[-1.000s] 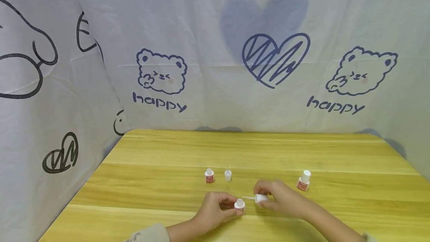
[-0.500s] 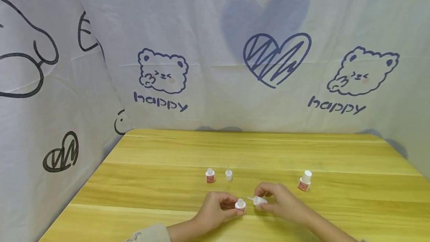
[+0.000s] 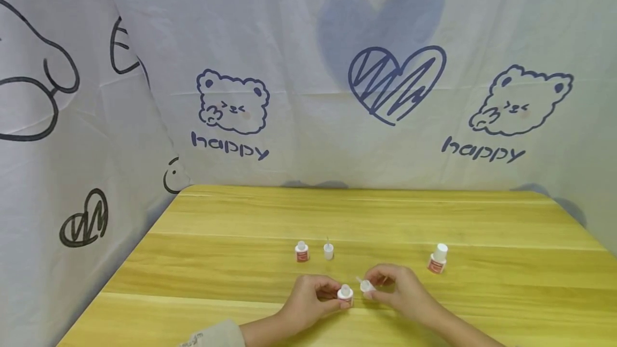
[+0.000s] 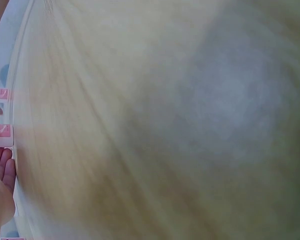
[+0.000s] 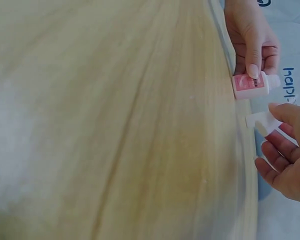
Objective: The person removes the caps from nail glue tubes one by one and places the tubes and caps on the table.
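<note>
My left hand (image 3: 310, 300) pinches a small white glue bottle (image 3: 345, 294) with a red label, upright at the table's near middle, its nozzle bare. In the right wrist view the left thumb lies across the label of this bottle (image 5: 250, 86). Just to its right, my right hand (image 3: 397, 289) pinches a white brush cap (image 3: 366, 286) between thumb and finger. The cap's hollow end and thin brush point up and left, apart from the nozzle. In the right wrist view the other fingers of the right hand (image 5: 290, 160) are loosely bent below the cap.
Behind the hands stands a second uncapped bottle (image 3: 301, 251). Next to it a brush cap (image 3: 328, 251) stands upside down, brush upward. A capped bottle (image 3: 437, 259) is at the right. The wooden table (image 3: 217, 261) meets a printed cloth (image 3: 299, 138) at the back and left.
My right hand has turned the brush cap from lying level to tilted, with its open end facing more upward and toward the camera, and shifted slightly left. The left hand keeps its bottle in place.
</note>
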`<state>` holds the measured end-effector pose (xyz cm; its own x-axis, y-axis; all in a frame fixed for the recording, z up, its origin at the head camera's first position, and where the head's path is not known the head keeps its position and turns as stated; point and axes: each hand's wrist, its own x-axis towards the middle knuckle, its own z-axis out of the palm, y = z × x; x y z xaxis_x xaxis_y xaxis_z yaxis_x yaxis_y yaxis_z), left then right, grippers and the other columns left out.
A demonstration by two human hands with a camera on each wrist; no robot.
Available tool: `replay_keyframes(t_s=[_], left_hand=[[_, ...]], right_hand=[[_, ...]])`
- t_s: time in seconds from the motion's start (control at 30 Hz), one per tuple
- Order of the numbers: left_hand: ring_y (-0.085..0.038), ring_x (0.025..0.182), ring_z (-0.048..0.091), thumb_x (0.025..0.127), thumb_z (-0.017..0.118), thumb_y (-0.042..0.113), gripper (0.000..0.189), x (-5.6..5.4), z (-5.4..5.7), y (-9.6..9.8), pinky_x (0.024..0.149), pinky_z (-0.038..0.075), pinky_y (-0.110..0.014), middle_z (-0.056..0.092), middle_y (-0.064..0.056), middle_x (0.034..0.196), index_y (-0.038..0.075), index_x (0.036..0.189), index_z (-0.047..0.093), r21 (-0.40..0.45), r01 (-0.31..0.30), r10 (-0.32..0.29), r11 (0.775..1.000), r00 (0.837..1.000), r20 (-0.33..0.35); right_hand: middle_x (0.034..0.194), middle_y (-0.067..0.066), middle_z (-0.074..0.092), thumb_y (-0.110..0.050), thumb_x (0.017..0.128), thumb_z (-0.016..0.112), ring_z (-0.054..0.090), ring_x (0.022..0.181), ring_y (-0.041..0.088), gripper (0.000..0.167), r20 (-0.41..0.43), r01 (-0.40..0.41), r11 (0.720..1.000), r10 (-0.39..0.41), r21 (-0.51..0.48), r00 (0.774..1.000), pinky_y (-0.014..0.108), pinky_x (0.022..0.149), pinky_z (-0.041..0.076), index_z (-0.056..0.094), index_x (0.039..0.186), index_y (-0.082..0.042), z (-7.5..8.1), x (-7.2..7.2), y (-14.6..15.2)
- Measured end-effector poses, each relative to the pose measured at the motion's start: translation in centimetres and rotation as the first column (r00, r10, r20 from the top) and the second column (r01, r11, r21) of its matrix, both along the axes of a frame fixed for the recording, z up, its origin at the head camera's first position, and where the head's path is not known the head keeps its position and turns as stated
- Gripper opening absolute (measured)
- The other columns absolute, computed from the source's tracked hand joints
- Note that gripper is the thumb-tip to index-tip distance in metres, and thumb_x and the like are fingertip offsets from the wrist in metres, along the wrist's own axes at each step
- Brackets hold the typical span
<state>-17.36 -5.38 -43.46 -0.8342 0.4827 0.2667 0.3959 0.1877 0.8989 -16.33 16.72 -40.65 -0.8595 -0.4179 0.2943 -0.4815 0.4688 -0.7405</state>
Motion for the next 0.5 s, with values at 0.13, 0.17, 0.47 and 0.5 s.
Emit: replay_keyframes(t_s=[0.13,0.17,0.47,0.5], left_hand=[[-0.008,0.076,0.069,0.077,0.074,0.012,0.02,-0.07,-0.09,0.02,0.068,0.054,-0.014,0.072,-0.015,0.087,-0.002,0.091,0.07,-0.003,-0.004,0.004,1.0,1.0,-0.006],[-0.008,0.076,0.069,0.077,0.074,0.012,0.02,-0.1,-0.12,0.03,0.068,0.054,-0.014,0.072,-0.015,0.087,-0.003,0.091,0.07,-0.003,-0.005,0.005,1.0,1.0,-0.007],[-0.008,0.075,0.068,0.077,0.075,0.011,0.02,0.01,0.01,0.01,0.067,0.054,-0.014,0.072,-0.016,0.087,-0.004,0.091,0.07,0.012,-0.005,0.005,1.0,1.0,0.003],[-0.009,0.075,0.069,0.077,0.075,0.011,0.02,0.01,0.04,0.01,0.067,0.054,-0.014,0.072,-0.016,0.087,-0.004,0.091,0.07,0.015,-0.003,0.003,1.0,1.0,0.006]], right_hand=[[0.084,0.003,0.066,-0.017,0.078,0.073,0.054,0.077,-0.002,0.019,0.038,-0.013,1.0,0.013,-0.01,0.999,0.02,0.068,0.053,0.065,0.091,-0.006,-0.29,0.01,0.05],[0.084,0.003,0.066,-0.017,0.078,0.073,0.054,0.077,-0.002,0.019,0.051,-0.014,1.0,0.015,-0.013,0.999,0.02,0.068,0.053,0.065,0.092,-0.006,-0.38,0.03,0.05],[0.082,0.004,0.066,-0.015,0.078,0.074,0.056,0.076,-0.002,0.017,0.068,-0.026,0.999,0.028,-0.027,0.997,0.019,0.068,0.053,0.064,0.09,-0.006,-0.84,0.07,0.09],[0.081,0.004,0.066,-0.014,0.077,0.074,0.056,0.076,-0.001,0.017,0.066,-0.027,0.999,0.028,-0.028,0.997,0.019,0.068,0.053,0.064,0.089,-0.006,-0.87,0.08,0.09]])
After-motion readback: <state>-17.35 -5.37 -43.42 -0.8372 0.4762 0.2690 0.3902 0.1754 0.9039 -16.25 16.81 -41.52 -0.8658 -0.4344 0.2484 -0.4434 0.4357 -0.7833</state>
